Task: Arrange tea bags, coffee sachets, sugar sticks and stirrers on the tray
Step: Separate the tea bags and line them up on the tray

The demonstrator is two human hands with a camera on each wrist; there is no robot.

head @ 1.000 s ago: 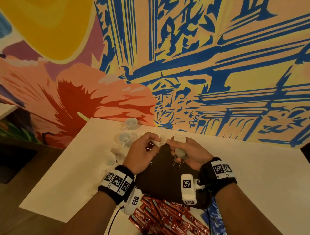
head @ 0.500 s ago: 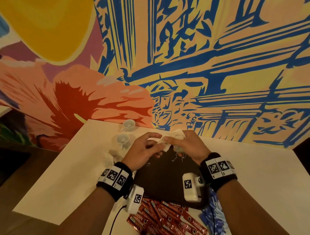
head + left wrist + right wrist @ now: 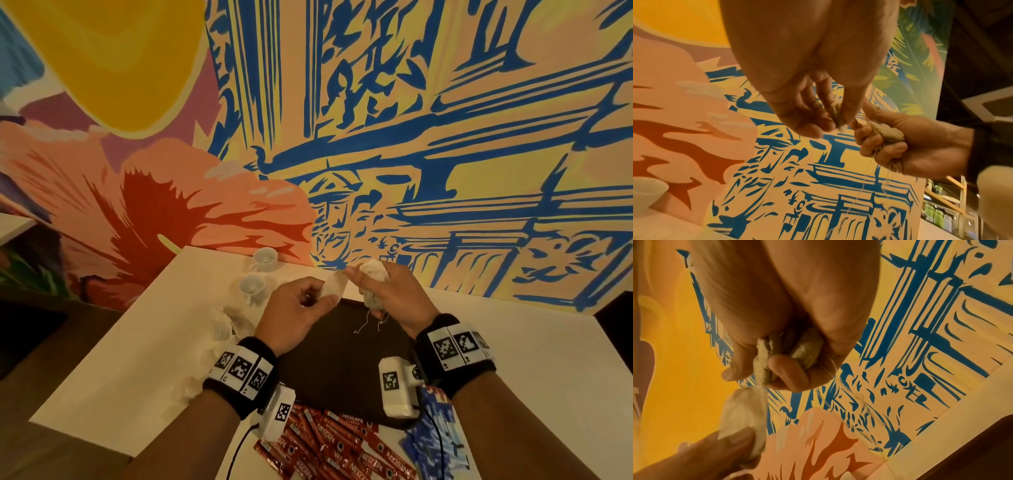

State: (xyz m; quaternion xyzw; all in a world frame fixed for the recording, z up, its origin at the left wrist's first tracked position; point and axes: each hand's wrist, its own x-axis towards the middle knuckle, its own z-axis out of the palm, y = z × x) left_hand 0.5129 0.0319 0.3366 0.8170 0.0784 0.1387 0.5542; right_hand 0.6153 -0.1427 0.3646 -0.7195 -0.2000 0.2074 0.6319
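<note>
Painted mural wall behind a white counter; dark tray at centre, under both of my hands. My left hand pinches one tea bag between thumb and fingers, its upper end standing clear above them. My right hand has its fingers curled round a bunch of tea bags; their strings hang below the fist over the tray. Both are held above the tray, just apart. Red coffee sachets and blue sugar sticks lie at the tray's near edge; two white cups stand to its left.
</note>
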